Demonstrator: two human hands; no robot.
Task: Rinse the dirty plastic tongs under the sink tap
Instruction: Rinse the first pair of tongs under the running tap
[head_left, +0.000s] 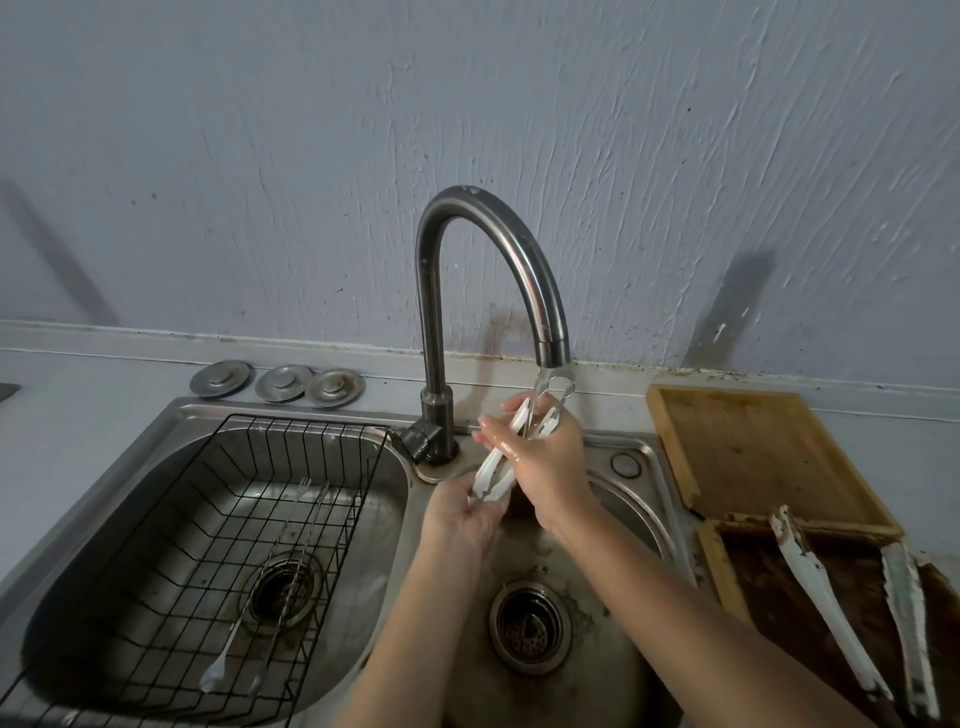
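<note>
- The white plastic tongs (506, 447) sit just right of centre in the frame, slanting from lower left up to the tap (488, 291) spout, where running water (537, 400) strikes their upper end.
- The left hand (462, 514) pinches the lower tips; the right hand (545, 457) wraps loosely round the upper half, fingers partly spread.
- The tongs span both grips, with a short bare stretch between them.
- They look light and springy, and wet plastic is probably slippery, so holding both ends seems wise.
- Below them lies the right sink (623, 675) basin; more soiled tongs (826, 613) rest at lower right.
</note>
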